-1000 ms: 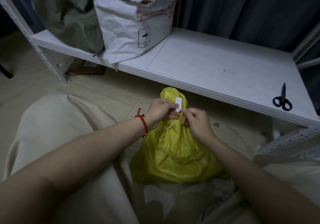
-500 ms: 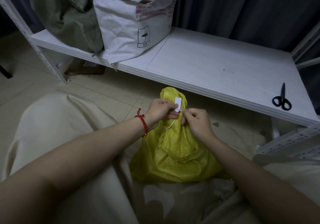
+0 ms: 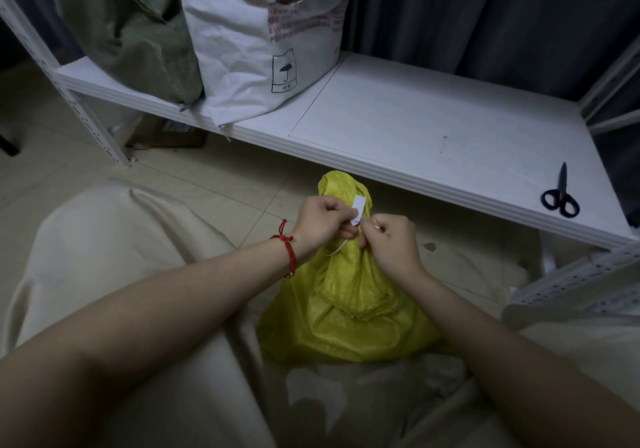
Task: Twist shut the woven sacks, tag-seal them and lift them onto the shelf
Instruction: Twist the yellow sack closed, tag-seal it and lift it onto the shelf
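A yellow woven sack stands on the tiled floor between my knees, its neck twisted into a narrow top. A white tag seal with a thin white strap sits at the neck. My left hand, red cord on its wrist, pinches the tag end against the neck. On the other side of the neck my right hand pinches the strap with curled fingers. The strap's loose end curves out below my left hand. Just behind the sack runs the white shelf.
A white woven sack and a green woven sack stand on the shelf's left part. Black scissors lie near its right front edge. A perforated shelf post is at right, a cardboard box under the shelf.
Hardly anything moved. Both hands stay at the sack's neck, with only slight finger shifts on the tag and strap.
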